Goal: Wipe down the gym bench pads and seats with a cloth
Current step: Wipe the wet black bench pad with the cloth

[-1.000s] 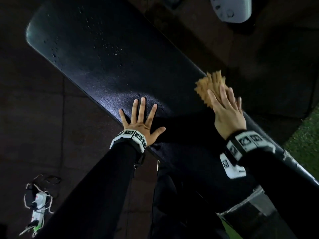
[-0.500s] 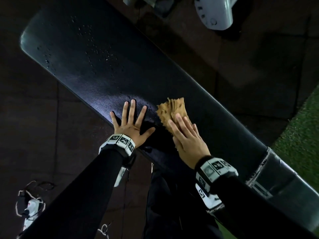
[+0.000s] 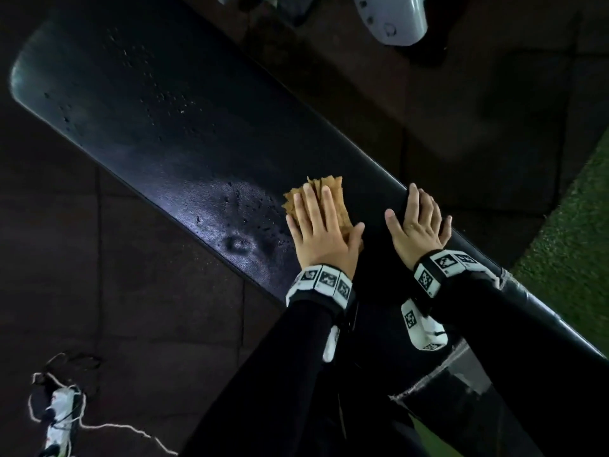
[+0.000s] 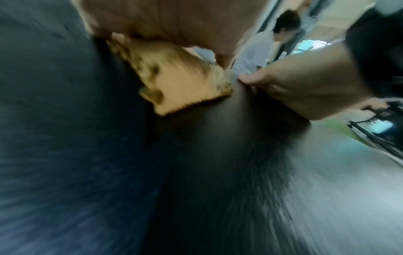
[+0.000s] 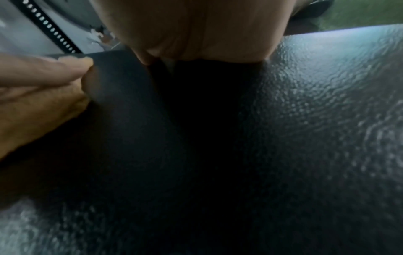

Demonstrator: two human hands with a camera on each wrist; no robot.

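A long black gym bench pad (image 3: 164, 127) runs diagonally from the upper left to the lower right of the head view. Near its middle lies a folded tan cloth (image 3: 329, 189). My left hand (image 3: 316, 225) presses flat on that cloth with straight fingers. The left wrist view, blurred by motion, shows the cloth (image 4: 181, 81) under my palm. To the right, my right hand (image 3: 418, 222) rests bare on the pad close to its far edge, holding nothing. In the right wrist view my right hand (image 5: 196, 31) lies on the textured pad (image 5: 305, 120).
Water droplets (image 3: 171, 100) dot the pad toward its far left end. A grey machine part (image 3: 392, 18) stands beyond the bench. A power strip with a white cord (image 3: 61, 410) lies on the dark floor. Green turf (image 3: 566, 242) lies at right. A person (image 4: 261, 48) stands far off.
The cloth went from under my right hand to under my left hand. My right hand slid off to the right and now rests on bare pad.
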